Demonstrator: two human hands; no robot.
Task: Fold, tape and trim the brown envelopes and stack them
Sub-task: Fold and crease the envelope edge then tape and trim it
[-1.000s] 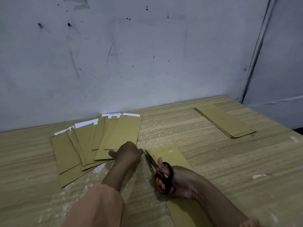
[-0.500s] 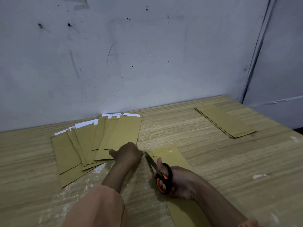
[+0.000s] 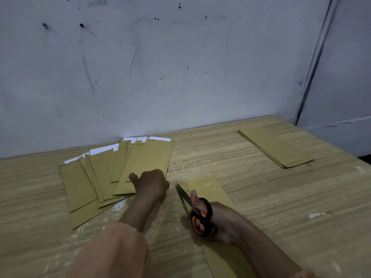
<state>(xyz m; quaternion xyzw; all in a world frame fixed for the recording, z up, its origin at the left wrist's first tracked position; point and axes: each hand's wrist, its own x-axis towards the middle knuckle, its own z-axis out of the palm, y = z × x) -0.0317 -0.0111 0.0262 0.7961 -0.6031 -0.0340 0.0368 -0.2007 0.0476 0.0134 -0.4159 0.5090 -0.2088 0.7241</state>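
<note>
Two hands are seen: a left hand and a right hand. One pair of scissors is counted. Brown envelopes are found in three places: one fanned spread of roughly eight, not exactly countable; one single envelope; one neat stack, its number indiscernible.

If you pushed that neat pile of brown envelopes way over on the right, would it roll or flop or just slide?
The pile would probably just slide: it lies flat on the smooth wooden table, with nothing round to roll. Its sheets might fan apart, like the spread envelopes by the left hand. Lifted by one end, it would likely droop, since it looks thin.
</note>
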